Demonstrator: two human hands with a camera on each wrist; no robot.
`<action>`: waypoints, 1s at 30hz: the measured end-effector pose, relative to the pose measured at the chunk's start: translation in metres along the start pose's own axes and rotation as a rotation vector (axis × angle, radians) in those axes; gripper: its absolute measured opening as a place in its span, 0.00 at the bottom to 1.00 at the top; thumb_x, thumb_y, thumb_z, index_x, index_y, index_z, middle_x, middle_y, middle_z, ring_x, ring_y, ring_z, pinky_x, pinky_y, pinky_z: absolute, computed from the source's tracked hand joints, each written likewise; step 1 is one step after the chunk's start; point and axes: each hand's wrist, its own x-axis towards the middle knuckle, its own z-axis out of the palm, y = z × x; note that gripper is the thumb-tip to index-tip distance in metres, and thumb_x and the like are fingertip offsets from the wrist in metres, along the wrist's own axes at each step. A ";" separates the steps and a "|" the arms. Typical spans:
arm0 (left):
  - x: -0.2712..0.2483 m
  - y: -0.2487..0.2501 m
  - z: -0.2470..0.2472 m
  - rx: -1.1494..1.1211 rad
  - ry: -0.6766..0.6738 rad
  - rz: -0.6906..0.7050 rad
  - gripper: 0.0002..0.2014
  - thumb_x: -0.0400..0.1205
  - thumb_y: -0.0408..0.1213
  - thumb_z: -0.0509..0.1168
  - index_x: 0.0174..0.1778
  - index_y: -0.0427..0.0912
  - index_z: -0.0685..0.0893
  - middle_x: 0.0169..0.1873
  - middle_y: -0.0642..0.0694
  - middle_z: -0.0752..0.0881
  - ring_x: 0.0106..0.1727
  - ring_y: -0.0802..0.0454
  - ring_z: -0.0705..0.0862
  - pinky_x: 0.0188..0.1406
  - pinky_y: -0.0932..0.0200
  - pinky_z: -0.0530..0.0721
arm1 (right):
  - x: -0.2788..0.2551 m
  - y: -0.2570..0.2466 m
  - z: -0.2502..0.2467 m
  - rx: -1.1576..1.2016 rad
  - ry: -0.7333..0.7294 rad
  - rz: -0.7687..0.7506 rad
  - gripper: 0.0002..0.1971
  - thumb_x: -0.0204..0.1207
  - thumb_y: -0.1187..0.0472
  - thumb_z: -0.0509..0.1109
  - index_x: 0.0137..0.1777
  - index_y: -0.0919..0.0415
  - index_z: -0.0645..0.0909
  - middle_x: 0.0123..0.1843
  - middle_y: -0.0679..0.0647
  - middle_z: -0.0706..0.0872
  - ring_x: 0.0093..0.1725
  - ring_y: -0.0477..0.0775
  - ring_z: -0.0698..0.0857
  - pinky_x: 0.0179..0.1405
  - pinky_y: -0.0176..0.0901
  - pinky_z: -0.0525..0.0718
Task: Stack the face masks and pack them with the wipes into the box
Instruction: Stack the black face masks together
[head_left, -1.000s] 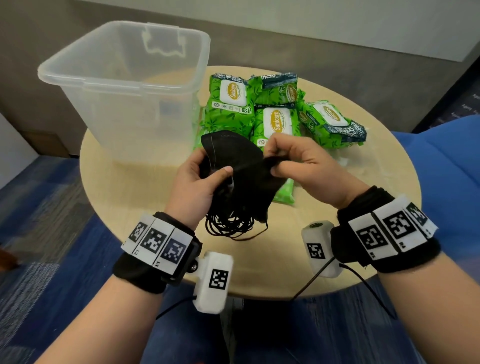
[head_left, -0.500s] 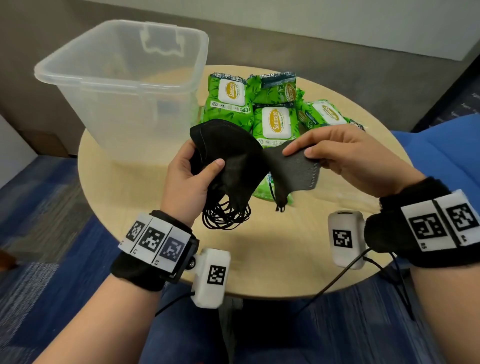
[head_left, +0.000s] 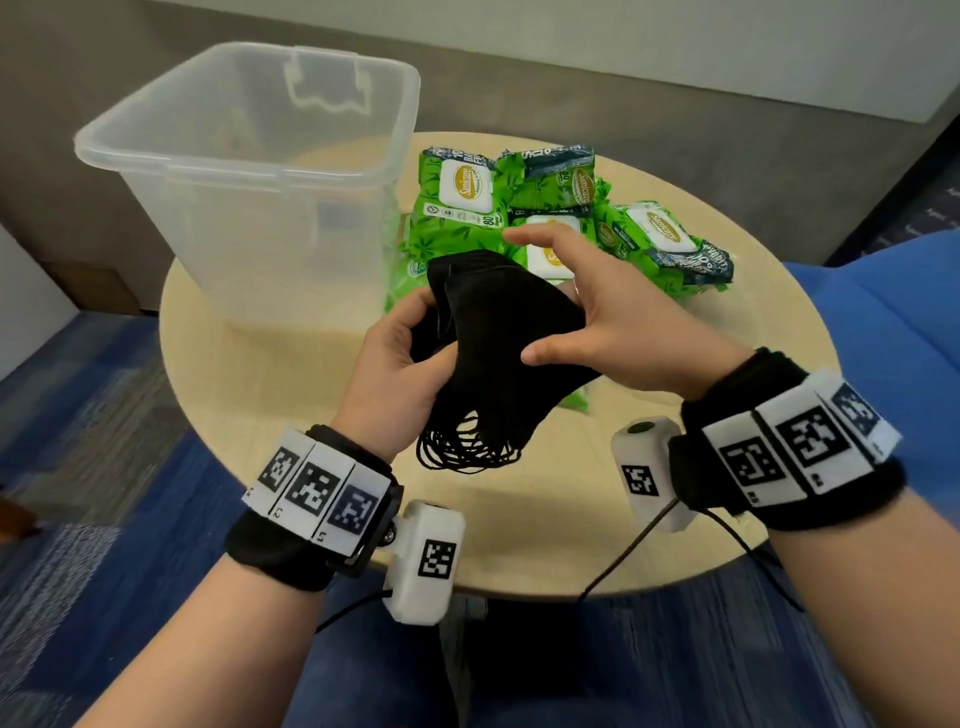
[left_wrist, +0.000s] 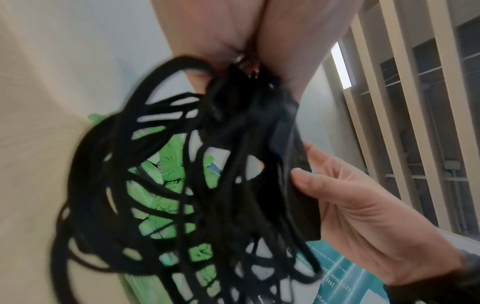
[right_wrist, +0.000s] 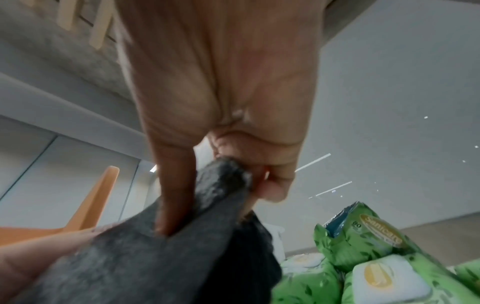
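A stack of black face masks (head_left: 498, 338) hangs above the round table, with its ear loops (head_left: 467, 447) dangling in a tangle. My left hand (head_left: 415, 343) grips the stack from the left side. My right hand (head_left: 587, 312) spans the top mask from the right; its thumb and fingers pinch the mask's edge (right_wrist: 223, 181). In the left wrist view the loops (left_wrist: 182, 185) fill the middle and the right hand's fingers (left_wrist: 337, 185) touch the masks. Several green wipes packs (head_left: 462, 208) lie behind the hands. The clear plastic box (head_left: 234, 161) stands open at the back left.
The beige round table (head_left: 260, 389) has bare wood in front of the box and near its front edge. A blue seat (head_left: 883, 322) is at the right and an orange chair (right_wrist: 91, 205) shows in the right wrist view. More wipes packs (right_wrist: 363, 236) lie close under the right hand.
Half a second ago my right hand held one mask out to the right, apart from the stack. It has now brought that mask onto the stack in my left hand.
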 end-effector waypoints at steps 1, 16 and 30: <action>0.000 0.000 0.000 -0.001 -0.017 0.003 0.17 0.77 0.16 0.63 0.54 0.41 0.80 0.41 0.55 0.90 0.46 0.60 0.87 0.46 0.66 0.84 | 0.001 0.001 0.003 -0.052 0.038 0.005 0.37 0.67 0.63 0.78 0.73 0.44 0.66 0.68 0.53 0.79 0.64 0.57 0.81 0.66 0.52 0.78; -0.005 -0.003 0.000 0.110 -0.094 0.045 0.12 0.79 0.32 0.59 0.55 0.51 0.79 0.43 0.64 0.88 0.49 0.69 0.83 0.49 0.72 0.79 | 0.000 0.005 0.018 -0.055 0.234 -0.213 0.28 0.65 0.64 0.76 0.64 0.44 0.77 0.53 0.53 0.73 0.54 0.36 0.72 0.56 0.19 0.67; -0.005 0.000 -0.002 0.163 -0.144 0.046 0.22 0.76 0.28 0.62 0.62 0.55 0.75 0.53 0.56 0.85 0.54 0.60 0.83 0.54 0.62 0.81 | 0.004 0.003 0.005 -0.169 -0.021 -0.184 0.23 0.67 0.66 0.77 0.60 0.46 0.79 0.51 0.54 0.73 0.51 0.48 0.74 0.53 0.26 0.70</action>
